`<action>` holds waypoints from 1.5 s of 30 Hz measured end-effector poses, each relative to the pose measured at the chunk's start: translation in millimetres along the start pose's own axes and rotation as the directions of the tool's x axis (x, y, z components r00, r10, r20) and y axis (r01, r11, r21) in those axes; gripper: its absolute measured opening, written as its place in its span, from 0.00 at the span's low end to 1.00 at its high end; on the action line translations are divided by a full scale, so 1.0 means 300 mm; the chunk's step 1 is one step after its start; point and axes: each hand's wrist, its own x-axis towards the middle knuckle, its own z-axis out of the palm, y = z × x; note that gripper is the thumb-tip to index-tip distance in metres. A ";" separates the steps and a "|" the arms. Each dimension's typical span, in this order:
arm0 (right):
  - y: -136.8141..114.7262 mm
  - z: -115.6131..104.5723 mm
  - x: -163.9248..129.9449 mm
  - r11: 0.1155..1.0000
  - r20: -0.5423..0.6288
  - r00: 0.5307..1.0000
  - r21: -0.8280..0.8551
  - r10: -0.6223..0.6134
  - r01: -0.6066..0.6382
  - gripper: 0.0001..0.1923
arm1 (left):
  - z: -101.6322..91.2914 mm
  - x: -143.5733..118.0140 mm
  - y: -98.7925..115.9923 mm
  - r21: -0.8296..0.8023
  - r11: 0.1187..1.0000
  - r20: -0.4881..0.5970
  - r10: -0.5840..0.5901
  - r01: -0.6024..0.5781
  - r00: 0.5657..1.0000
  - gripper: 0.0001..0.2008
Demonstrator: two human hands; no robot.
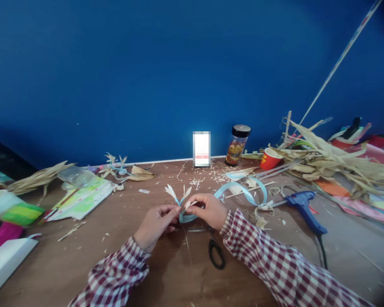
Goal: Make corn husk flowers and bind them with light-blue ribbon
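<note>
Over the middle of the table, my left hand [158,224] is closed in a pinch on a small corn husk flower [173,194] with pale petals, its stem wrapped in light blue. Just right of it, my right hand [211,209] is closed with thumb and forefinger on a small pale strip of corn husk [189,205]. Light blue ribbon [188,218] curves between the two hands; a longer loop of ribbon [249,197] lies beyond my right hand. Black-handled scissors [216,253] lie below my right hand, their blades partly hidden.
A blue glue gun [302,209] lies at right with its cord trailing forward. Dried corn husks [333,164] pile up behind it, near a red paper cup [271,158] and a black-lidded jar [237,145]. Husk scraps litter the table. A painted sheet [81,196] lies left.
</note>
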 end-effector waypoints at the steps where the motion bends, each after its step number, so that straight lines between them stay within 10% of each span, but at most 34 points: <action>1: 0.000 0.001 -0.002 1.000 0.005 1.000 0.011 -0.001 0.001 0.06 | 0.005 0.000 0.004 -0.042 0.999 0.007 -0.018 0.018 1.000 0.19; 11: 0.009 0.016 -0.011 0.997 0.070 0.997 0.080 -0.014 0.009 0.07 | -0.017 0.004 -0.023 -0.272 0.959 0.126 -0.052 0.085 0.991 0.11; 17: -0.002 -0.003 -0.013 0.956 0.131 0.989 -0.273 -0.076 0.109 0.16 | -0.025 -0.006 -0.028 -0.325 0.945 0.143 0.001 0.046 0.990 0.10; 25: 0.016 -0.001 -0.016 0.816 0.327 0.937 -0.505 -0.123 0.283 0.11 | -0.010 -0.016 -0.021 -0.263 0.962 0.146 -0.032 0.070 0.989 0.13; 45: 0.018 -0.008 -0.036 0.856 0.267 0.963 -0.504 0.026 0.117 0.05 | 0.010 -0.012 -0.052 -0.025 0.999 0.170 0.048 -0.044 0.984 0.14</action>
